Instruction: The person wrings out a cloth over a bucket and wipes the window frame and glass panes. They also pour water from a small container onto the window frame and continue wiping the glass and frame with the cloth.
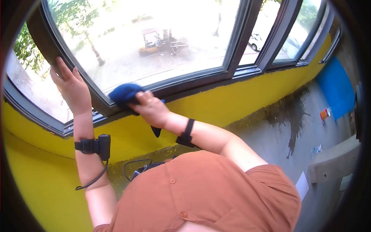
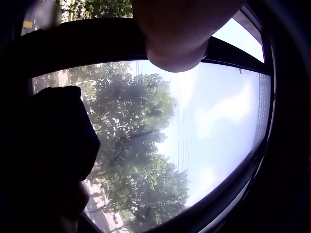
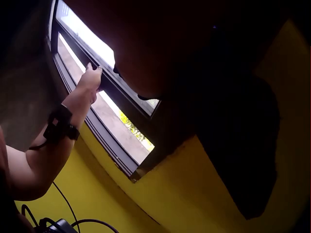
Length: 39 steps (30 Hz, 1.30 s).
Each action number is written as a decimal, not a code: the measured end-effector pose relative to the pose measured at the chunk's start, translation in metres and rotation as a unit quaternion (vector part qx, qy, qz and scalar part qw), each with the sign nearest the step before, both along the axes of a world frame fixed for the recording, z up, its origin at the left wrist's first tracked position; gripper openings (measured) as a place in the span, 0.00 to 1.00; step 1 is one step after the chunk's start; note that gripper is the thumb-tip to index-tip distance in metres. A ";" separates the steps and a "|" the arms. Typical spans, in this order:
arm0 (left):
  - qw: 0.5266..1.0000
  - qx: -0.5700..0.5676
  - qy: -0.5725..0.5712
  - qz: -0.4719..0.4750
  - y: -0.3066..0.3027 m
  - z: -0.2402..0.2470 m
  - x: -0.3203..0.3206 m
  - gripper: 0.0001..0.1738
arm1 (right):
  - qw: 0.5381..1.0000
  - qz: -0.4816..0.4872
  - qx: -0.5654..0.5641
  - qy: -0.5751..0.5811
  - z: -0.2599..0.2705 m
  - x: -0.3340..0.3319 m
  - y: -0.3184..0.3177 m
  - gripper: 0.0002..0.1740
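My left hand [image 1: 73, 91] grips the upright of a dark window sash [image 1: 48, 38], its fingers over the edge; the right wrist view also shows this hand [image 3: 91, 79] on the sash. My right hand [image 1: 153, 111] holds a bunched blue cloth [image 1: 125, 94] at the lower left corner of the glass. A loose end of the cloth hangs below that hand, a dark shape in the right wrist view. In the left wrist view the cloth [image 2: 58, 131] stands as a dark outline before the pane, and most of the right hand is lost in shadow.
Below the window runs a yellow wall [image 1: 216, 104], with a metal sliding track [image 1: 38, 118] along the opening at left. A black bag with cables [image 1: 141, 168] lies low by the wall. Farther right are a wet stain, an orange cup [image 1: 325, 113] and a blue panel [image 1: 337, 87].
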State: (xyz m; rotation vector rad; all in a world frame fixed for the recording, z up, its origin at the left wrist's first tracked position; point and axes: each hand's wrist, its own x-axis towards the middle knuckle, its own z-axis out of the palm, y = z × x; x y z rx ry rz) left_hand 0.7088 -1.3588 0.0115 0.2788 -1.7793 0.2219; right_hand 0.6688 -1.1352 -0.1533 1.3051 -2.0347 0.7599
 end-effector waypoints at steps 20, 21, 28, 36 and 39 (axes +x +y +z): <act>0.999 0.032 -0.022 0.008 0.006 -0.003 0.003 0.39 | 0.859 -0.390 -0.329 -0.037 0.042 -0.083 0.212 0.33; 0.999 0.029 -0.024 0.011 0.007 -0.003 0.002 0.40 | 0.865 -0.377 -0.329 -0.038 0.044 -0.082 0.205 0.34; 0.998 0.039 -0.047 0.030 0.009 -0.002 0.003 0.42 | 0.895 -0.309 -0.307 0.091 0.118 -0.062 0.104 0.44; 0.999 0.026 -0.032 0.002 0.005 -0.004 0.005 0.41 | 0.968 -0.071 -0.113 0.211 0.153 -0.031 -0.024 0.35; 0.997 0.049 -0.050 -0.041 0.008 -0.001 0.011 0.43 | 0.968 0.013 -0.011 0.252 0.096 -0.025 -0.045 0.28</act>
